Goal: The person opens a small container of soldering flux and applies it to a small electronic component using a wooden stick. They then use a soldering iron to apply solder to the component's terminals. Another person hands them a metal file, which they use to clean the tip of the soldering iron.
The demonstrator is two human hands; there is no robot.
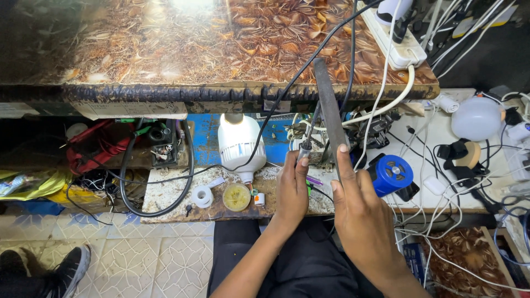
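My left hand (291,190) grips a slim tool with a dark handle and a metal tip (304,148), likely a soldering iron, its black cable running up and away. My right hand (359,207) holds a long flat grey metal file (328,105) upright, forefinger laid along its blade. The file stands just right of the tool's tip. Both hands hover over a worn wooden board (176,196) at the bench's front edge.
A big white bulb (239,142) lies on the board beside a white tape roll (202,195) and a small round tin of yellowish paste (237,197). A blue cylinder (390,174) sits at the right. Tangled cables, a white power strip (395,44) and a patterned shelf (165,44) surround them.
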